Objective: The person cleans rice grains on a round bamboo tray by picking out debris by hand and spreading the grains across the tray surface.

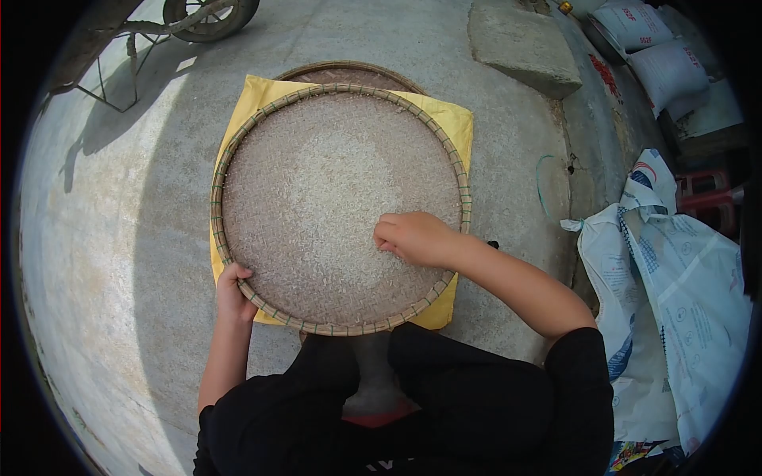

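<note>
A round woven tray (pixel 465 190) with a bamboo rim lies in front of me, and pale grains like rice (pixel 337 178) are spread over it, thickest around the middle. My left hand (pixel 236 292) grips the rim at the lower left, thumb over the edge. Over the grains on the right side is my right hand (pixel 413 238), its fingers curled together low at the surface; whatever they may hold is hidden. Under the tray lies a yellow sheet or sack (pixel 248 97). Another round tray (pixel 349 70) shows partly beyond it.
White sacks (pixel 683 270) lie along the right, and filled sacks (pixel 667 71) stand at the upper right near a red stool (pixel 706 198). A concrete block (pixel 520 44) rises at the top right. A wheel (pixel 213 17) and metal frame are at the upper left.
</note>
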Motion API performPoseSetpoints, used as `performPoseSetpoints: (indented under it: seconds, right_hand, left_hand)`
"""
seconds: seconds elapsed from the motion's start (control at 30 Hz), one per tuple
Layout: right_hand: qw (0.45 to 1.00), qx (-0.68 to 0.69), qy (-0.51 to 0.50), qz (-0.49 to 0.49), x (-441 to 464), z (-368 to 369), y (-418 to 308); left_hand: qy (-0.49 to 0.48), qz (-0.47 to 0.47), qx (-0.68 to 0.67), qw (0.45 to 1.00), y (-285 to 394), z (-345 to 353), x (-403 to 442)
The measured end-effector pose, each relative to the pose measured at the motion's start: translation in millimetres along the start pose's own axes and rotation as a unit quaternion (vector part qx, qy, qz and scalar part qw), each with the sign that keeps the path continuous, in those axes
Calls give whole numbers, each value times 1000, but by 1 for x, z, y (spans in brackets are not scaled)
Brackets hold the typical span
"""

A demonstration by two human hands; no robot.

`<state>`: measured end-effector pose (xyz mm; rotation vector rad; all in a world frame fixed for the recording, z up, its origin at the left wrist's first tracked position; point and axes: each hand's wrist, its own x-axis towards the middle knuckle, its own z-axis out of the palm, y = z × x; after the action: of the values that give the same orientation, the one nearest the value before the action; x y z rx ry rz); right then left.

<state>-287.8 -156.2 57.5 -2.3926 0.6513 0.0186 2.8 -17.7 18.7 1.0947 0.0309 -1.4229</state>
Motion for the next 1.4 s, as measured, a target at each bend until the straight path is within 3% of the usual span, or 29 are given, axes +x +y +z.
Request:
performPoseSetpoints:
  seconds: [0.53, 0.73, 0.8, 0.93, 1.0, 1.1, 1.4]
  right_hand:
    - [1000, 10, 1, 5, -3, -8, 3]
    - [992, 61, 10, 109, -47, -48, 28]
    - [956, -29, -118, 268, -60, -56, 39]
    - [970, 48, -51, 234, -50, -55, 23]
    - [977, 155, 19, 144, -28, -49, 1]
    - [992, 76, 76, 62, -6, -12, -1]
    - [982, 95, 116, 112, 8, 6, -5]
  left_hand:
    - [-3, -4, 7, 1000, 0, -5, 4]
    - [22, 21, -11, 999, -9, -23, 13]
    - [27, 29, -13, 999, -10, -22, 12]
    - [26, 36, -19, 999, -7, -20, 10]
    - [29, 33, -16, 999, -6, -18, 9]
    - [30, 32, -15, 999, -4, -10, 7]
    - [13, 20, -34, 999, -3, -5, 4]
